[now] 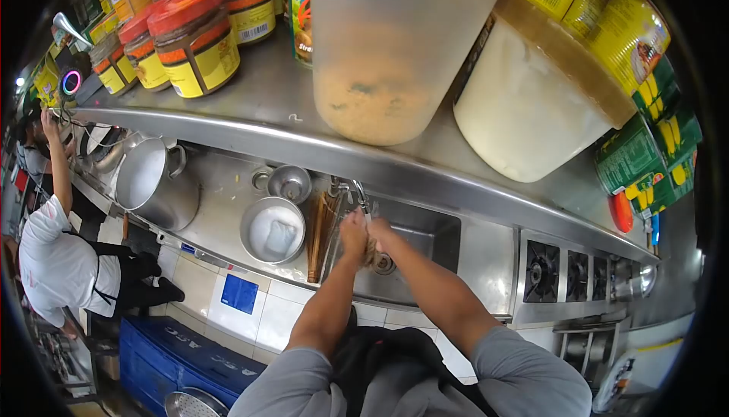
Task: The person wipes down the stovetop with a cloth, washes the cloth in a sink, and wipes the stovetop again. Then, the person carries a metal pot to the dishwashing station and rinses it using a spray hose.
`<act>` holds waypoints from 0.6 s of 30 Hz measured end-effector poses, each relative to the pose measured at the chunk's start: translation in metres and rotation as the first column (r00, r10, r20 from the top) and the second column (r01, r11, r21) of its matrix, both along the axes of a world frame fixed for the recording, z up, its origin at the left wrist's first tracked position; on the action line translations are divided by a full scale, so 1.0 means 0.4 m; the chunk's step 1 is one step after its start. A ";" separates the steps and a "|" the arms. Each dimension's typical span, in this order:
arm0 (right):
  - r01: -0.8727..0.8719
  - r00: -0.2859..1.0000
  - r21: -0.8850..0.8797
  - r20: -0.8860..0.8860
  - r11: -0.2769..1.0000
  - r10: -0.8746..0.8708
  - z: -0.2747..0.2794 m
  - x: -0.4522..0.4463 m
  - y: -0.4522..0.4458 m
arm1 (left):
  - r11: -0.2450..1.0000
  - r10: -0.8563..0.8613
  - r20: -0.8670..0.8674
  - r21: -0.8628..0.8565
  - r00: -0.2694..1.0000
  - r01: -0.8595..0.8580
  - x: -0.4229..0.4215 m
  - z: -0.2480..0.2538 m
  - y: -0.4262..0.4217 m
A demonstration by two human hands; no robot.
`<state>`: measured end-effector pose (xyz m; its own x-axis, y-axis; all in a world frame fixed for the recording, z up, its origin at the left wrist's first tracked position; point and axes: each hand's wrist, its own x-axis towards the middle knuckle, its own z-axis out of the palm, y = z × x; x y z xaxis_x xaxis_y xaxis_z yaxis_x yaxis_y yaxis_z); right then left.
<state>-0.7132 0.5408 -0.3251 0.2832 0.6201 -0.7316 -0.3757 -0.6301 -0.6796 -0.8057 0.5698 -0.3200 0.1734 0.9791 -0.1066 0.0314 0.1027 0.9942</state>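
Note:
Both of my hands are together over the steel sink [437, 242], just below the faucet [360, 191]. My left hand [353, 232] has its fingers bent and pressed together at the sink's left part. Close beside it on the right is my right hand [380, 235], also closed. A brownish, twisted item [372, 254] hangs below and between the hands, above the drain; its kind is too small to tell. Which hand grips it cannot be made out. Long wooden sticks [319, 238] lie along the sink's left edge.
Left of the sink stand a bowl with a white bag [281, 238], a small bowl [290, 183] and a large pot [156, 181]. An overhead shelf [266, 132] holds jars and tubs. Burners [543, 271] are right. A person in white [64, 254] stands left.

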 end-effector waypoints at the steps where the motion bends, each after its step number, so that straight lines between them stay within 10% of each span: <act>1: 0.034 0.993 -0.012 0.114 0.999 -0.033 -0.004 0.010 0.011 | 0.991 -0.090 0.095 0.111 0.991 0.079 -0.006 0.022 -0.018; 3: -0.020 0.989 0.079 0.145 0.997 0.009 -0.048 0.043 0.009 | 0.990 -0.127 0.168 0.085 0.978 0.114 -0.052 0.018 -0.018; 5: -0.083 0.981 0.170 0.188 0.982 0.050 -0.031 0.069 -0.021 | 0.811 -0.584 -0.126 -0.044 0.802 0.584 -0.130 0.031 0.039; 7: -0.646 0.649 0.266 0.684 0.715 0.332 0.109 0.042 -0.109 | 0.848 -0.521 0.079 0.166 0.850 0.504 -0.136 0.050 0.087; 9: -0.673 0.620 0.073 0.597 0.736 0.508 0.140 0.043 -0.128 | 0.916 0.150 0.619 -0.380 0.771 0.127 -0.154 0.174 0.095; 11: -0.309 0.946 0.275 0.192 0.911 0.263 0.127 0.024 -0.122 | 0.930 0.157 0.518 -0.363 0.841 0.050 -0.113 0.112 0.064; 12: -0.309 0.946 0.277 0.191 0.910 0.263 0.106 0.007 -0.105 | 0.941 0.173 0.412 -0.337 0.894 -0.027 -0.080 0.069 0.043; 14: 0.414 0.901 0.196 -0.230 0.889 -0.369 0.052 -0.025 -0.057 | 0.990 0.041 0.256 -0.142 0.966 -0.005 0.005 0.007 -0.012; 18: 0.231 0.965 0.034 -0.135 0.972 -0.224 0.103 -0.038 -0.048 | 0.968 -0.023 -0.421 0.216 0.907 0.125 0.007 -0.051 0.016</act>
<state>-0.7282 0.5216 -0.2839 0.3261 0.5863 -0.7416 -0.5921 -0.4848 -0.6437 -0.8031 0.5760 -0.3402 0.2368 0.9705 0.0448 0.4416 -0.1486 0.8848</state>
